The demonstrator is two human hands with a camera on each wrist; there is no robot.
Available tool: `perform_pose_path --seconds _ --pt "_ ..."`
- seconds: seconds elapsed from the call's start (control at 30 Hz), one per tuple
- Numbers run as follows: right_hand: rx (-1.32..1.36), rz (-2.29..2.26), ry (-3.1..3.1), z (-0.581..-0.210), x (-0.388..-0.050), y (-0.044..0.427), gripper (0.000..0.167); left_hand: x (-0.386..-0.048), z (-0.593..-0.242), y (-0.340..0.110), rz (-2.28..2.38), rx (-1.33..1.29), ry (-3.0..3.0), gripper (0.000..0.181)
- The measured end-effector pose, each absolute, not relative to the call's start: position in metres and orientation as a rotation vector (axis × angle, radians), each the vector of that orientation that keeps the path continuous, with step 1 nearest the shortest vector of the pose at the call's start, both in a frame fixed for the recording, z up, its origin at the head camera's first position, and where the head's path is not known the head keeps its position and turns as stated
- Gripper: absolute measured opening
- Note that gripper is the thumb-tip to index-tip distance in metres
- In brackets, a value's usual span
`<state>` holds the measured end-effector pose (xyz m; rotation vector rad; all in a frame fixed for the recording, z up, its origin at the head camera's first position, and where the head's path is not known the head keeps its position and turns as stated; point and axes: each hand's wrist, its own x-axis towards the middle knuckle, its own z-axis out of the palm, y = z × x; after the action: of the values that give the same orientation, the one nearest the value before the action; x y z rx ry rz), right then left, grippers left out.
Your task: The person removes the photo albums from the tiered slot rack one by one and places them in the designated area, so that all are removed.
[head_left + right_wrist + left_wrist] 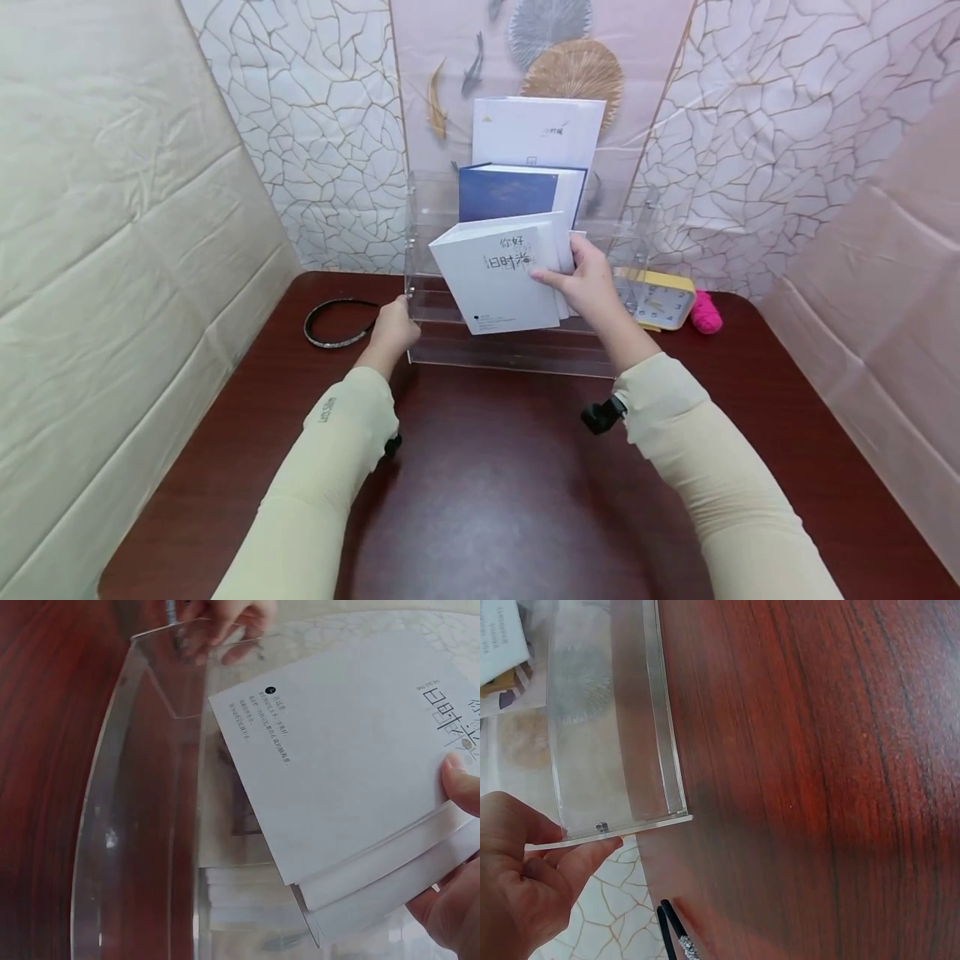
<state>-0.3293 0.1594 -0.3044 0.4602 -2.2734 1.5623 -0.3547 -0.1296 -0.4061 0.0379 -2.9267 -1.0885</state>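
In the head view my right hand (592, 282) grips a white book (498, 287) by its right side, thumb on the cover with its dark handwritten-style characters. The book is tilted in front of a clear acrylic rack (517, 357). Its loose cover flap shows in the right wrist view. My left hand (394, 327) pinches the rack's left side panel, thumb and fingers on either side of the clear edge (592, 838). Behind the held book stand a blue-and-white book (506, 192) and a taller white book (536, 129), their lower parts hidden.
A yellow-framed clock (666, 302) and a bright pink yarn bundle (705, 313) lie right of the rack. A dark sparkly headband (330, 343) rests left of it. The dark red table (495, 500) is bounded by fabric-covered sides and a patterned back.
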Motion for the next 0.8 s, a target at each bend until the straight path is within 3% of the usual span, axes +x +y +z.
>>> perform_pose_path --seconds 0.47,0.8 --pt "0.463 2.192 -1.690 -0.269 -0.284 0.213 0.042 -0.354 -0.412 -0.137 -1.058 0.066 -2.938 0.056" --pt "0.154 2.585 -0.975 -0.271 -0.249 0.289 0.040 -0.353 -0.412 -0.141 -1.033 0.077 -2.924 0.051"
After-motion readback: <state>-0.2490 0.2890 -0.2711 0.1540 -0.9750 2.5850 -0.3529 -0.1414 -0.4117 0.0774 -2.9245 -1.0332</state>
